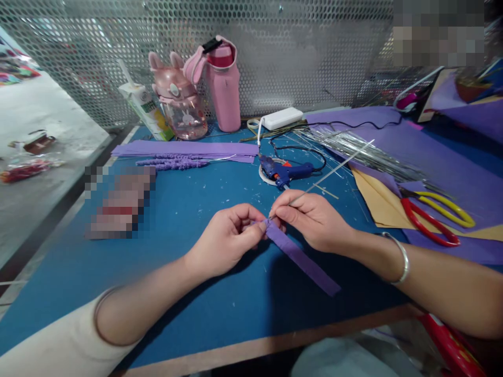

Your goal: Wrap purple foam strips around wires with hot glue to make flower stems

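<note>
My left hand (231, 238) pinches the upper end of a narrow purple strip (304, 259), which slants down to the right above the blue tabletop. My right hand (310, 217) is closed on a thin wire (334, 172) that rises to the upper right. The wire's lower end meets the strip between my fingertips, and the strip looks gathered there. Fingers partly hide that joint. Just beyond my hands lies a blue glue gun (288, 170) on a white ring. Finished-looking purple sprigs (173, 162) rest further left, beside a stack of purple strips (188, 150).
Scissors (436, 214) with red and yellow handles lie at right on purple and tan sheets. Behind them spreads a bundle of wires (365, 152). A pink bottle (223, 89), a clear bunny-eared bottle (181, 104) and a drink carton (147, 110) stand by the perforated metal screen (298, 63).
</note>
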Action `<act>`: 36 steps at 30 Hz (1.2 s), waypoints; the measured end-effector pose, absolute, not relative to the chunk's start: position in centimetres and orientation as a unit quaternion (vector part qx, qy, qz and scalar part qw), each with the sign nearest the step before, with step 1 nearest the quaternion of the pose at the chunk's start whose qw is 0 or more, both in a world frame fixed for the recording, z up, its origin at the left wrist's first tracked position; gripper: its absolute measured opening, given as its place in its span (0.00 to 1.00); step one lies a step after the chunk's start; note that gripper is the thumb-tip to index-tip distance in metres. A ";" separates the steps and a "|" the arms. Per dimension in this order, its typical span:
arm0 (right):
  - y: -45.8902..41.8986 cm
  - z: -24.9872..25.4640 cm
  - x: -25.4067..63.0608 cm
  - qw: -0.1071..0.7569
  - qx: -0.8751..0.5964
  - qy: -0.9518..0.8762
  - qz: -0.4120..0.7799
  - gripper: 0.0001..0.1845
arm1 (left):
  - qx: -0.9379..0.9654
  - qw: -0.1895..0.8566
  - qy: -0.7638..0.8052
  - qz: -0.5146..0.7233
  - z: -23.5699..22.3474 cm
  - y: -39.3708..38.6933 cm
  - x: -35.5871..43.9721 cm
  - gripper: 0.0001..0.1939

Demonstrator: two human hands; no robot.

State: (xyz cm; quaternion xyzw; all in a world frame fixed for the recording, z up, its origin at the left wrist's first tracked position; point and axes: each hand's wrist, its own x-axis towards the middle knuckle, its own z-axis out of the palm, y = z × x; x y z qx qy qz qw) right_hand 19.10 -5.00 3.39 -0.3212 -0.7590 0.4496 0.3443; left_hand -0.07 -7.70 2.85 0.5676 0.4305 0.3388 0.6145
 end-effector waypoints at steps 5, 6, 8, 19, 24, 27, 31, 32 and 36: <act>-4.8 3.2 19.3 0.371 -0.343 -0.717 0.481 0.12 | 0.503 0.726 0.365 0.294 2.7 -6.9 -0.7 0.13; -4.8 3.1 19.4 0.370 -0.338 -0.712 0.492 0.12 | 0.500 0.730 0.365 0.290 2.7 -6.8 -0.7 0.13; -4.7 3.1 19.5 0.361 -0.312 -0.694 0.539 0.11 | 0.502 0.727 0.365 0.294 2.7 -6.7 -0.7 0.12; -4.2 2.7 19.1 0.321 -0.342 -0.678 0.566 0.07 | 0.449 0.756 0.348 0.324 2.4 -6.9 -0.7 0.10; -4.7 2.9 18.9 0.367 -0.335 -0.683 0.536 0.04 | 0.498 0.709 0.378 0.328 2.6 -7.1 -0.6 0.11; -4.8 2.8 18.8 0.375 -0.360 -0.669 0.532 0.05 | 0.534 0.670 0.399 0.327 2.8 -7.1 -0.5 0.12; -4.9 2.7 18.8 0.363 -0.374 -0.664 0.536 0.05 | 0.582 0.611 0.413 0.342 2.9 -7.3 -0.4 0.12; -5.0 2.7 18.7 0.361 -0.375 -0.663 0.538 0.05 | 0.596 0.590 0.421 0.346 2.8 -7.4 -0.4 0.11; -5.3 2.8 18.6 0.352 -0.379 -0.650 0.557 0.06 | 0.658 0.505 0.444 0.338 2.7 -7.7 -0.4 0.11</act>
